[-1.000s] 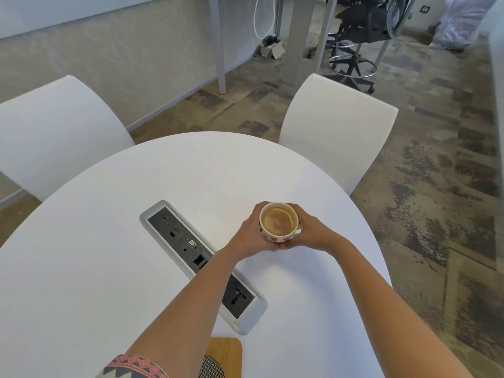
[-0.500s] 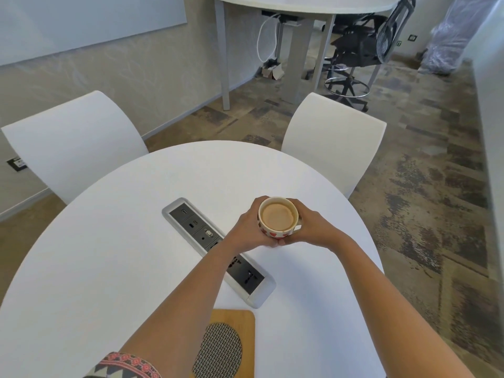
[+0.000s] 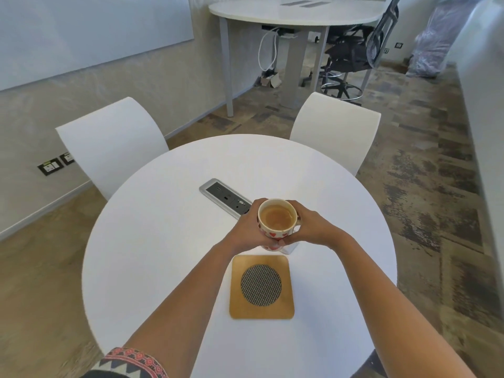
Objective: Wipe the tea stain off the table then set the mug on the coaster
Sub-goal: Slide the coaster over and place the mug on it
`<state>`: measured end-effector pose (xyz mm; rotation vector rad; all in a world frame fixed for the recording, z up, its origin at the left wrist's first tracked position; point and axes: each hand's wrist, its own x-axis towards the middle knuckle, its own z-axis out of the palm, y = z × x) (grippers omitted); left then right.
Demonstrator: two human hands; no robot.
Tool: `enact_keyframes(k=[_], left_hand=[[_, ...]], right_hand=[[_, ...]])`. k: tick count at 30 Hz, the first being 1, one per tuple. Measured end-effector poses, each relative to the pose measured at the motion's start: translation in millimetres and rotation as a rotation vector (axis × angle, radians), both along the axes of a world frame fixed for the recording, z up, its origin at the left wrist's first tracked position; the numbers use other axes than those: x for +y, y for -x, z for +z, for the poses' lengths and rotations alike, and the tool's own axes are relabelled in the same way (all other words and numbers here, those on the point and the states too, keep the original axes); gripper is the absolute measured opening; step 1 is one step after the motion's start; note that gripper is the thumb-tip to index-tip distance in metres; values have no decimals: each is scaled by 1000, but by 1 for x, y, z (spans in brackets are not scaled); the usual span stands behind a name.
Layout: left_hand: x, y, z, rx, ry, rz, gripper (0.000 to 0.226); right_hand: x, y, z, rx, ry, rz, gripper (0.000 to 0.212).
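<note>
A white mug (image 3: 277, 220) with red hearts, filled with milky tea, is cupped between my left hand (image 3: 246, 227) and my right hand (image 3: 313, 227). The mug is over the near end of the socket strip, just beyond the coaster. The coaster (image 3: 261, 309) is a square wooden one with a round woven patch in its middle; it lies flat on the white round table (image 3: 163, 241), close to me, with nothing on it. I see no tea stain and no cloth on the table.
A silver socket strip (image 3: 221, 195) is set into the table beyond the mug. Two white chairs (image 3: 109, 143) (image 3: 338, 132) stand at the far side. Farther back are another table (image 3: 294, 12) and a black office chair (image 3: 351, 55).
The view has tilted down and back, so the whole coaster now shows. My hands have brought the mug closer to me, toward the coaster.
</note>
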<state>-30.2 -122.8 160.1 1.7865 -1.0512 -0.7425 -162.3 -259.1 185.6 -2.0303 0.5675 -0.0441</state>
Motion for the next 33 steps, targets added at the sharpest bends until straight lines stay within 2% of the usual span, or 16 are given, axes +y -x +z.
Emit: enact_keyframes(k=[11,19,33], left_hand=[[54,23,-36,38,-43,8,92],[62,37,-67,75,-54,39,95],[68,41,-83,63,-40,52,99]], right_hand=[[56,22,-33,38,-72,-7,85],[63,29,-64,110,-74,-16,87],[68,30,-78,99,-89,-3,86]])
